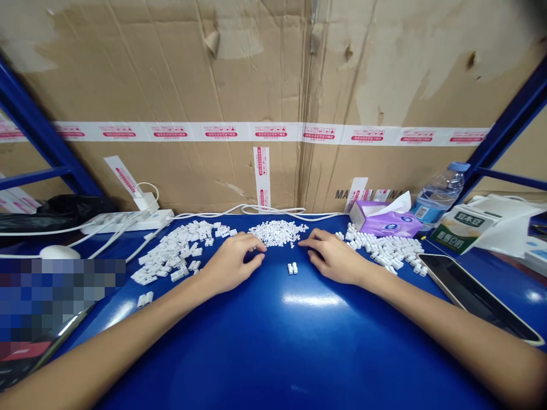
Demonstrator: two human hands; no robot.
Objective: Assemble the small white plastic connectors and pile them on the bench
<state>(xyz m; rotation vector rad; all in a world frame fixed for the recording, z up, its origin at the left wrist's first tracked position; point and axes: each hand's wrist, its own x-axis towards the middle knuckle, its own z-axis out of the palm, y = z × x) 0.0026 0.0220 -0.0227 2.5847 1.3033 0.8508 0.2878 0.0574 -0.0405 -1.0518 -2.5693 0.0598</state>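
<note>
My left hand (235, 262) rests at the left edge of a heap of tiny white plastic pieces (280, 230), its fingers curved and thumb apart. My right hand (335, 257) lies at the right edge of that heap, fingers spread, index fingertip close to the pieces. I see nothing held in either hand. Between the hands, nearer to me, a small white plastic part (293, 268) sits alone on the blue tabletop (273, 341). A pile of larger white plastic parts (175, 250) spreads left of my left hand. Another pile of white parts (384, 249) lies beyond my right forearm.
A power strip (128, 221) with white cables is at the back left. At right are a purple tissue pack (387, 219), a plastic bottle (440, 193), a green-and-white box (464, 228) and a phone (478, 296). Cardboard (192, 74) stands behind the table.
</note>
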